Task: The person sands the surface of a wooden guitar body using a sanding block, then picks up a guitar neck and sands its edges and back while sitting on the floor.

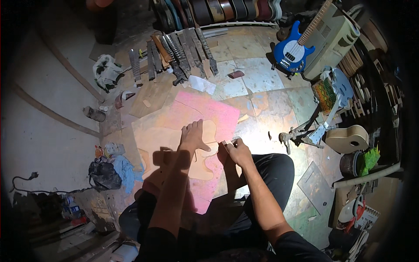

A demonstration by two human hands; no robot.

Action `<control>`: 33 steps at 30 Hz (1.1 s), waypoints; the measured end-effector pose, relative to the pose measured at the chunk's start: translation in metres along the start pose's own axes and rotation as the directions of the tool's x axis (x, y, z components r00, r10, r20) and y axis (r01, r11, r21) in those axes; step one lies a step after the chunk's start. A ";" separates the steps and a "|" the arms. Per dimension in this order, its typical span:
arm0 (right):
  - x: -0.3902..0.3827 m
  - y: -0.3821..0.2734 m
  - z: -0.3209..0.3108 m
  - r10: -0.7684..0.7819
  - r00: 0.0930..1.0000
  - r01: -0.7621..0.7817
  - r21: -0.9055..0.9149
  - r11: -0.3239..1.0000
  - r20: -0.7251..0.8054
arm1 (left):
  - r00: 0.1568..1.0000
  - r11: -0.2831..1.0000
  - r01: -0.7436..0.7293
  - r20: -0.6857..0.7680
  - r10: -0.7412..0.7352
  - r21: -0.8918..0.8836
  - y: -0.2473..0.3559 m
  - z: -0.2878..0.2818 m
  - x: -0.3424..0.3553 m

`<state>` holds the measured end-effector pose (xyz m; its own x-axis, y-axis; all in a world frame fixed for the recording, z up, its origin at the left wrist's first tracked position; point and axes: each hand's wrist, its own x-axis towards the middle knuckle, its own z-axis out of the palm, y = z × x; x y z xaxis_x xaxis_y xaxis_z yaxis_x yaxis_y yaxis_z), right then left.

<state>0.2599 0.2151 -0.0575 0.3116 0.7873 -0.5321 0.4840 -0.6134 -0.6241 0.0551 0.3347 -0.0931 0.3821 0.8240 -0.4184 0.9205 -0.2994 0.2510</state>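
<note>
Head view, centre: left hand (192,137) rests spread on pale board (200,169); right hand (239,154) pinches a small piece (224,143). Light pressure might let the board slip.

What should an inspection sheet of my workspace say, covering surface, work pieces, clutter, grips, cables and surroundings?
Surface: pink sheet on tiled floor.
Work pieces: tan guitar-body shape lying over the sheet.
Clutter: row of dark fretted strips, white paper, black bag, blue cloth.
Grips: left grip spread on the tan shape; right grip curled near its edge, contents unclear.
Cables: black cable with plug, far left.
Surroundings: blue guitar upright at upper right; acoustic guitar body at right.
</note>
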 end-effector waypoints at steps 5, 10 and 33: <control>0.005 0.002 -0.002 -0.006 1.000 0.006 -0.013 1.000 -0.013 | 1.000 0.993 -0.026 0.007 0.027 -0.119 -0.004 -0.019 0.001; 0.007 0.005 -0.003 -0.007 0.999 0.008 0.003 1.000 -0.036 | 1.000 0.986 -0.012 0.025 0.016 -0.164 -0.007 -0.049 -0.002; 0.069 0.086 0.065 -0.276 0.917 0.230 0.184 0.956 0.288 | 0.106 0.665 -0.461 -0.781 -0.616 -0.587 -0.026 -0.126 -0.175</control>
<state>0.2697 0.2121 -0.1850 -0.0838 0.8730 -0.4804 0.3833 -0.4168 -0.8243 -0.0466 0.2589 0.0840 -0.5898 0.6474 0.4827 0.3881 -0.2969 0.8725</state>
